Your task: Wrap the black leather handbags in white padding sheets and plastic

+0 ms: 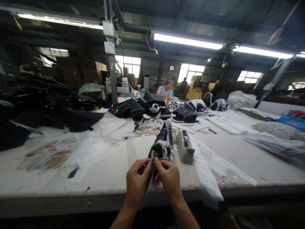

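A black handbag (162, 137), partly covered in white wrapping and clear plastic, stands on the table in front of me, its narrow side facing me. At its near end my left hand (138, 173) pinches the edge between thumb and forefinger. Close beside it, my right hand (167, 173) pinches the same edge, its other fingers curled against the bag. The fingertips almost meet, and any small part between them is too fine to make out. Just right of the bag is a grey tape dispenser (185, 148) with a roll in it.
Black bags (130, 108) are piled across the table's far side and left. Paper scraps (51, 156) lie in clear plastic on the left. White wrapping sheets (209, 165) hang over the front edge. A metal post (112, 76) rises behind. Two people (165, 90) sit opposite.
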Tool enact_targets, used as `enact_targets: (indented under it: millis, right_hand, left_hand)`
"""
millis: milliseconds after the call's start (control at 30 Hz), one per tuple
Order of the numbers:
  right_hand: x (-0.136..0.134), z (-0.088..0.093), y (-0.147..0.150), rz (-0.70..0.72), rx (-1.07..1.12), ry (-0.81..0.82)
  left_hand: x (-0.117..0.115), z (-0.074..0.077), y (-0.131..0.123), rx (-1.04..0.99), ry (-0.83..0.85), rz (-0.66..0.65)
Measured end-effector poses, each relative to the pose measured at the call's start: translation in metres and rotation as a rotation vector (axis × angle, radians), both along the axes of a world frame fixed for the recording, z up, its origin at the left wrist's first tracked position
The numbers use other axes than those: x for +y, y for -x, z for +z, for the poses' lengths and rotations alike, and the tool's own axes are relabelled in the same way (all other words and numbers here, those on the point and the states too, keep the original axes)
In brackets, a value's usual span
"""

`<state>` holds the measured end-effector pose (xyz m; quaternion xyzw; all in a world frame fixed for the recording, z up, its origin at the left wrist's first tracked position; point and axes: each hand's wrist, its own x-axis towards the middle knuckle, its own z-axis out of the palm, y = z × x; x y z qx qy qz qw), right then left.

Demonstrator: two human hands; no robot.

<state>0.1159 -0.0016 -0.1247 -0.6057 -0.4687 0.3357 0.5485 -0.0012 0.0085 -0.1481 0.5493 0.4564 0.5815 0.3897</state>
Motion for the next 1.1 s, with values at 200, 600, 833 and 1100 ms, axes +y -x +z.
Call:
enact_targets:
  millis: [200,600,833,1100]
  right_hand:
    - [0.009,-0.010,-0.003,0.042,0.082,0.040]
    - [0.008,0.006,0.001,0.127,0.384,0.118]
    - [0.005,0.006,-0.001,0.195,0.308,0.101]
    - [0.007,0.001,-0.005,0.157,0.242,0.081]
  left_hand:
    - [-0.003,0.003,0.000,0.186,-0.256,0.047]
    - [0.003,0.008,0.015,0.612,-0.688,-0.023]
    - [0.001,0.020,0.016,0.810,-0.851,-0.004]
    - [-0.020,0.005,0.017,0.830,-1.005,-0.004]
